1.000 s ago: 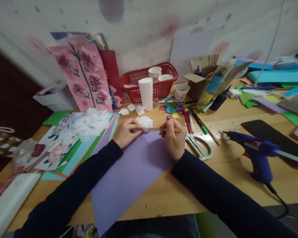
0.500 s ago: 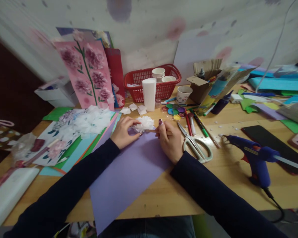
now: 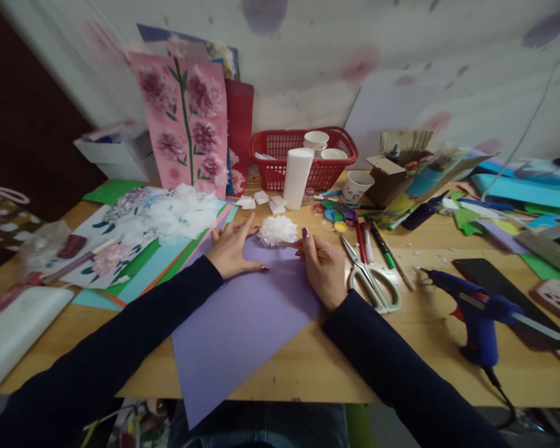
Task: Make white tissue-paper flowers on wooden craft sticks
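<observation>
A fluffy white paper flower (image 3: 276, 230) lies on the far part of a purple sheet of paper (image 3: 242, 330). My left hand (image 3: 232, 247) rests on the sheet just left of the flower, thumb and fingers spread, holding nothing. Pinched in my right hand (image 3: 325, 267) is a thin wooden stick (image 3: 290, 244), whose tip reaches the flower's lower right edge. Whether the tip is inside the petals I cannot tell. Beside my right hand lie scissors (image 3: 373, 283) with pale handles.
A blue glue gun (image 3: 476, 298) and a dark phone (image 3: 508, 298) lie to the right. Paint pots (image 3: 338, 214), markers (image 3: 380, 242), a white roll (image 3: 298, 178) and a red basket (image 3: 273, 177) stand farther back. White tissue (image 3: 182, 211) and coloured sheets (image 3: 137, 267) cover the left.
My left hand has let go of the flower's left side and opened, moving slightly left of it. The right hand still holds the stick by the flower. The camera view has shifted.
</observation>
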Available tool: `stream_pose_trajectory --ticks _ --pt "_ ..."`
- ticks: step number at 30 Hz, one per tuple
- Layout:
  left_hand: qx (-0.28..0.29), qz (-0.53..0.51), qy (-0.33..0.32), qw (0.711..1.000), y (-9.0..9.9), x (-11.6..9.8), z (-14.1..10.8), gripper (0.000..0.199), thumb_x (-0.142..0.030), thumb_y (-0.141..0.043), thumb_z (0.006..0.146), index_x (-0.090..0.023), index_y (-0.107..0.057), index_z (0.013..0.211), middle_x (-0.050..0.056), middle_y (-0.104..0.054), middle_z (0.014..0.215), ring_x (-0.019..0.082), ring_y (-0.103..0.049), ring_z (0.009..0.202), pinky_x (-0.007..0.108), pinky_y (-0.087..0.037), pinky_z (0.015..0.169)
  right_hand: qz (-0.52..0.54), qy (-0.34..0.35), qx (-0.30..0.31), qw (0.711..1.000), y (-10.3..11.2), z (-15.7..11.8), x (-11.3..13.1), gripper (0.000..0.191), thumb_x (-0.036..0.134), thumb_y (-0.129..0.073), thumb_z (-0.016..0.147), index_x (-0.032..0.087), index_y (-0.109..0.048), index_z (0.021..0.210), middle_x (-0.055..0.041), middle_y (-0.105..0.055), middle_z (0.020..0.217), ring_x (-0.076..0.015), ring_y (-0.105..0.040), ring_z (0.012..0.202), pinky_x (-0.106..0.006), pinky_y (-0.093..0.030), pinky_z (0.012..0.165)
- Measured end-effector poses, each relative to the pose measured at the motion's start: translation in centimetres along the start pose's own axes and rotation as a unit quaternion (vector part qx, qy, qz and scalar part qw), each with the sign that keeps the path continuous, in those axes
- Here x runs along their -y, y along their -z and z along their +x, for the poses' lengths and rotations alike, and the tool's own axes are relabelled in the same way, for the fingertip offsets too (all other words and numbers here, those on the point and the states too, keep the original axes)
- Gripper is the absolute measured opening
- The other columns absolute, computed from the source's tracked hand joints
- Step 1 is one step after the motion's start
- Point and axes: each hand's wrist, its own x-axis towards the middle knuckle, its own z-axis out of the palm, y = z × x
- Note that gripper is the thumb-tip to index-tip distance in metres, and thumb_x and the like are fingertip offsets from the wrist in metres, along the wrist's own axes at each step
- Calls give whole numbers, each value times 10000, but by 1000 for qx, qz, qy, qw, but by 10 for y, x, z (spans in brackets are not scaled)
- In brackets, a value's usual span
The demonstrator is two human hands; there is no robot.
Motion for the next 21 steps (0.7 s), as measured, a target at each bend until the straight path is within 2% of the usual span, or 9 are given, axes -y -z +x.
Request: stream_pose_trajectory --ticks 9,12,16,21 --pt "-1 -34 2 999 0 -1 -2 1213 -598 -744 595 -230 -23 1499 104 -552 1356 382 -352 1275 505 -226 949 -9 1 8 1000 -2 -3 -1 443 464 -416 930 177 -670 708 -21 -655 561 -127 -598 484 -217 -411 489" --pt "-8 -32 7 999 -1 -1 -2 1234 -618 -737 589 -218 -9 1502 116 -552 1354 402 -355 1276 518 -222 952 37 -36 -25 998 1 -5 -1 475 502 -414 920 166 -673 707 -28 -655 553 -138 -607 487 -229 -434 492" --pt "-7 -35 4 999 -2 0 -3 1251 -642 -730 573 -231 1 1502 111 -555 1351 401 -351 1287 526 -226 955 111 -71 -83 988 7 -5 1 547 565 -408 896 149 -655 640 -18 -600 476 -121 -545 406 -232 -422 445" --pt "-11 -51 -2 999 -6 3 -2 1201 -665 -717 566 -241 -90 1500 109 -549 1358 394 -366 1274 522 -239 949 160 -98 -97 977 9 -3 5 579 617 -438 852 137 -643 601 -19 -571 434 -115 -509 363 -230 -402 399"
